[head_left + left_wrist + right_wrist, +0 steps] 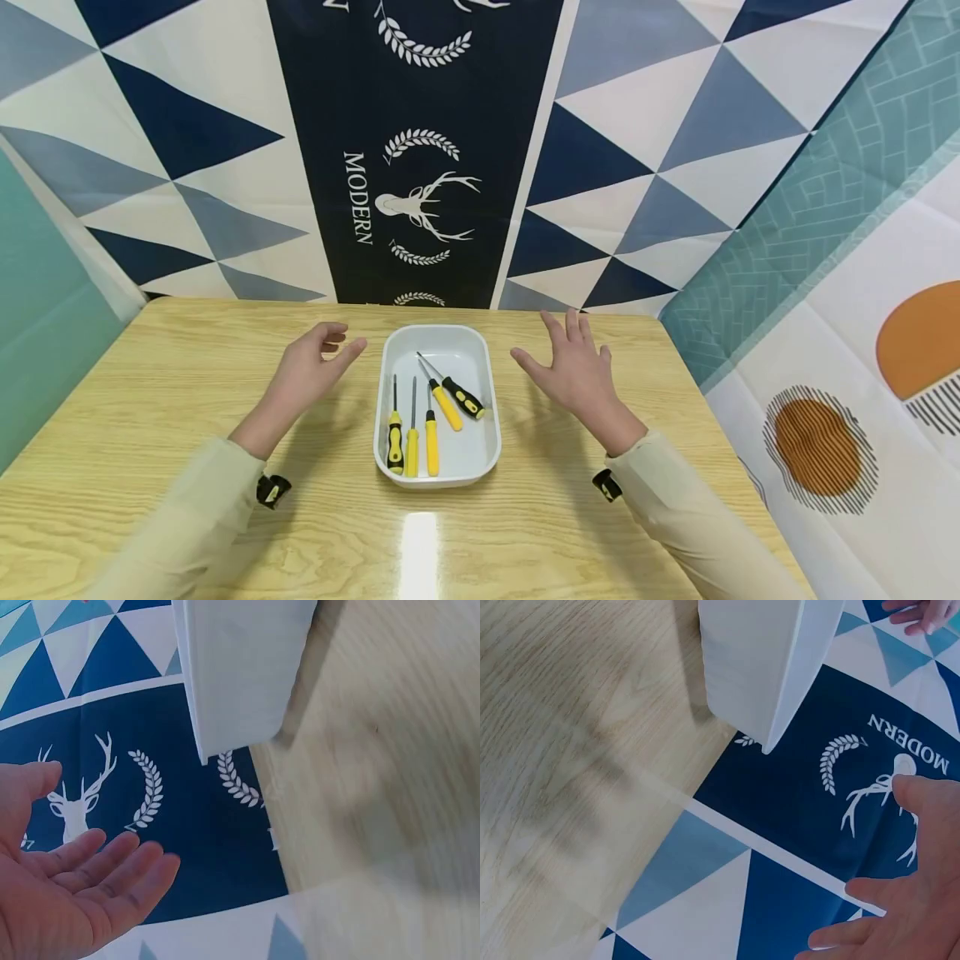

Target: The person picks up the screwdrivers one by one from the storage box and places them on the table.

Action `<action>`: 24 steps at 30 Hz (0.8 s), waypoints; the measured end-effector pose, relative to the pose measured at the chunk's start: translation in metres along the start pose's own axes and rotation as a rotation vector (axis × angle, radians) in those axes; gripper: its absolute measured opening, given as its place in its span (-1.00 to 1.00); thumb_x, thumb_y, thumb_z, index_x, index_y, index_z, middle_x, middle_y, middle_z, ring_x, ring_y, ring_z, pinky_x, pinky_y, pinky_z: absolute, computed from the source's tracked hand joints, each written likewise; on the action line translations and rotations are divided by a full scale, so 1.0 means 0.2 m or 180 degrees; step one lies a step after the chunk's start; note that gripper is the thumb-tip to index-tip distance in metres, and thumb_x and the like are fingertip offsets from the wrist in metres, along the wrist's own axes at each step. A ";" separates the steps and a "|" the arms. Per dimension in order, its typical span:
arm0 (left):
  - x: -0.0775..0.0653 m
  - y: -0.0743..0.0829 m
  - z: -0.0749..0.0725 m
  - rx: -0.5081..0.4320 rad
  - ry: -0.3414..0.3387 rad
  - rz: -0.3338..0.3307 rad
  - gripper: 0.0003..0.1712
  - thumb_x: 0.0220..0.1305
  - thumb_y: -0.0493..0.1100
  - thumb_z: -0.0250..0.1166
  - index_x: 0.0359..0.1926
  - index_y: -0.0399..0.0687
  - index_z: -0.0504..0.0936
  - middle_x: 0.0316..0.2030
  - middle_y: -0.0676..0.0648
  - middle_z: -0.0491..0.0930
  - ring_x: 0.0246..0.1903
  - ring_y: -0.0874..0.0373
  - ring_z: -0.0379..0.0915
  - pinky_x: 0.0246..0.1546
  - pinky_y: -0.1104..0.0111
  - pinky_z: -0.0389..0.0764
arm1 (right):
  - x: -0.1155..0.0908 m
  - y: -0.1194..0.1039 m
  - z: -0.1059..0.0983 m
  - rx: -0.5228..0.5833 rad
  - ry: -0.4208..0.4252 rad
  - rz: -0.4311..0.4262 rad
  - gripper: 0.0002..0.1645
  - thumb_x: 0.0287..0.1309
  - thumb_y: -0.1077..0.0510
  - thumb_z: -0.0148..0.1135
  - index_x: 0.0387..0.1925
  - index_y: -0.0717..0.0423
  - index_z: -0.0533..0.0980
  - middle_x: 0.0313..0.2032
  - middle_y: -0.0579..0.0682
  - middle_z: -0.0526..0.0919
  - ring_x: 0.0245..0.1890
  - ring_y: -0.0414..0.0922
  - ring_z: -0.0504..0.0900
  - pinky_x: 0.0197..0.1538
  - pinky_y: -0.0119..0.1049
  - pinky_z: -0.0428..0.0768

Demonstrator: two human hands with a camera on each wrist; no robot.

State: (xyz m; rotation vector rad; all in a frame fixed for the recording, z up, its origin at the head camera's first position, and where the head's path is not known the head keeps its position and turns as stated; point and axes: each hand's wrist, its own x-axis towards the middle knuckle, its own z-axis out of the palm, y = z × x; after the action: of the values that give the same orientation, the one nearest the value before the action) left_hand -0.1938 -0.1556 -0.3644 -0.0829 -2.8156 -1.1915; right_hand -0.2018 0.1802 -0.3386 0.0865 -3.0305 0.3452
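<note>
A white tray [442,337] sits mid-table in the head view with several yellow-and-black screwdrivers inside. Three of them, including a yellow-handled screwdriver [432,446], lie side by side at the left. To their right, another yellow screwdriver [447,407] crosses the shaft of a black-handled screwdriver [465,398]. My left hand [311,367] is held off the tray's left side, fingers loosely bent and holding nothing. On the other side my right hand [573,367] spreads its fingers, also holding nothing. Both wrist views show the tray's outer wall [244,675] apart from the hands.
The tray stands on a wood-grain table [322,533]. A patterned cloth [420,100] with triangles and deer heads hangs along the far edge. Teal and white fabric [810,358] drops beside the right edge. Each sleeve has a dark wrist device [272,491] at its cuff.
</note>
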 end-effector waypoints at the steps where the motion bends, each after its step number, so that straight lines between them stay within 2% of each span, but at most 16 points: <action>1: -0.01 0.00 0.01 -0.0050 -0.0033 -0.0052 -0.18 0.10 0.36 -0.01 0.16 -0.17 0.28 0.03 -0.22 0.42 0.00 -0.11 0.37 -0.03 0.07 0.47 | 0.00 0.00 0.00 0.0010 0.0007 -0.0008 0.01 -0.08 -0.56 -0.22 0.32 -0.13 -0.01 0.35 0.18 -0.15 0.35 0.13 -0.20 0.15 0.41 -0.02; 7: -0.02 -0.04 0.07 -0.0290 -0.0160 -0.0305 -0.20 0.06 0.37 0.01 0.12 -0.14 0.33 -0.04 -0.17 0.46 -0.05 -0.03 0.40 -0.13 0.20 0.54 | -0.01 0.02 0.00 0.0016 0.0109 -0.0104 -0.01 -0.05 -0.54 -0.21 0.30 -0.06 0.05 0.33 0.21 -0.06 0.32 0.15 -0.06 0.11 0.36 0.12; 14: -0.04 -0.07 0.13 -0.0521 -0.0299 -0.0448 -0.26 0.08 0.32 0.06 0.10 -0.13 0.36 -0.07 -0.15 0.49 -0.08 0.02 0.41 -0.19 0.29 0.56 | -0.02 0.03 0.00 0.0012 0.0188 -0.0136 -0.02 -0.04 -0.52 -0.20 0.28 -0.02 0.09 0.29 0.22 0.08 0.26 0.17 0.12 0.09 0.31 0.20; 21: -0.07 -0.09 0.15 -0.1196 -0.0536 -0.0699 -0.30 0.12 0.20 0.12 0.12 -0.21 0.32 -0.09 -0.24 0.44 -0.16 -0.09 0.49 -0.24 0.26 0.63 | -0.03 0.01 0.02 0.0021 0.0209 -0.0148 -0.04 -0.03 -0.49 -0.16 0.27 0.00 0.10 0.26 0.21 0.15 0.23 0.17 0.16 0.10 0.27 0.24; 24: -0.08 -0.09 0.16 -0.1325 -0.0571 -0.0747 -0.36 0.16 0.12 0.13 0.11 -0.25 0.32 -0.10 -0.28 0.43 -0.19 -0.09 0.49 -0.25 0.26 0.64 | -0.03 0.00 0.02 0.0019 0.0199 -0.0149 -0.04 -0.02 -0.49 -0.16 0.27 0.01 0.11 0.25 0.21 0.16 0.22 0.18 0.18 0.09 0.28 0.25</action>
State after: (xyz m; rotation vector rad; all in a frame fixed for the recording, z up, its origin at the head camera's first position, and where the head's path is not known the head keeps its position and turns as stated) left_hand -0.1816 -0.1462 -0.4016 0.1250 -2.7282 -1.8986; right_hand -0.1959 0.1801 -0.3441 0.1438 -2.9604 0.3462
